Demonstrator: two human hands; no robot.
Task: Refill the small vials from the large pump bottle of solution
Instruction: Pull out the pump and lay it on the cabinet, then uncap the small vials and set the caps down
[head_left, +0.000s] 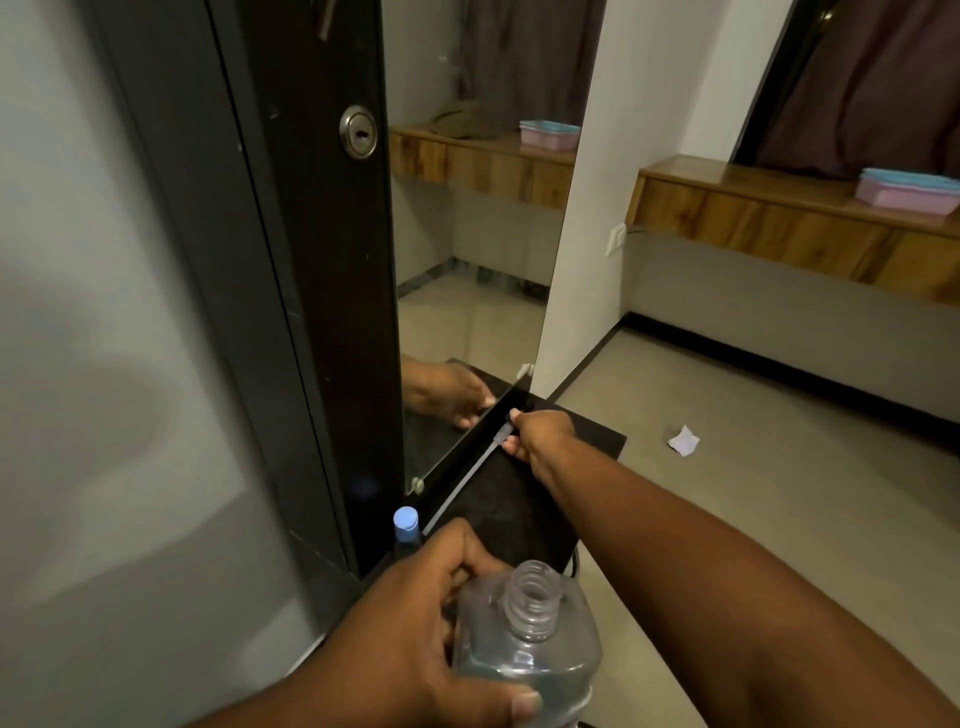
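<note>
Big clear bottle (524, 639) sits low in front, uncapped, left hand (415, 623) wrapped round its shoulder (sloshy, probably heavy, grip the body). Right hand (543, 434) pinches the pump's thin, bendy dip tube (470, 480) over the black shelf (519, 499).

The left hand (415, 613) sits low and close, fingers (524, 704) curled in a firm grasp. The right arm (701, 545) stretches forward, nearly straight, and the right hand (543, 431) closes in a pinch near the surface's far edge.
</note>
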